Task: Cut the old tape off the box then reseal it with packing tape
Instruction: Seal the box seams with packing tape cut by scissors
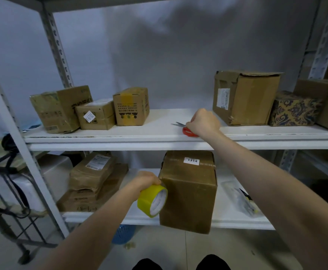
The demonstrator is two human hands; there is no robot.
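Fingers (156,181) of the left hand (146,181) curl over the top of the roll of packing tape (149,201), thumb hidden beneath; the roll hangs upright, its core facing the viewer, its rim touching the upper left corner of the box (188,191) – probably kept at hand for resealing. Fingers of the right hand (204,121) fold down over the red handles of the scissors (188,131); the fingertips lie behind the knuckles, so the firmness of the grip cannot be told; the closed blades point left along the upper shelf (120,136), flat on its surface. The box stands on the lower shelf (237,221), between the two forearms, its front overhanging the shelf edge – likely drawn forward to expose the taped top; a white label (192,160) reading 1314 sits on that top, across a strip of tape. By judgement, the cutting step is at hand; the roll is held in reserve.
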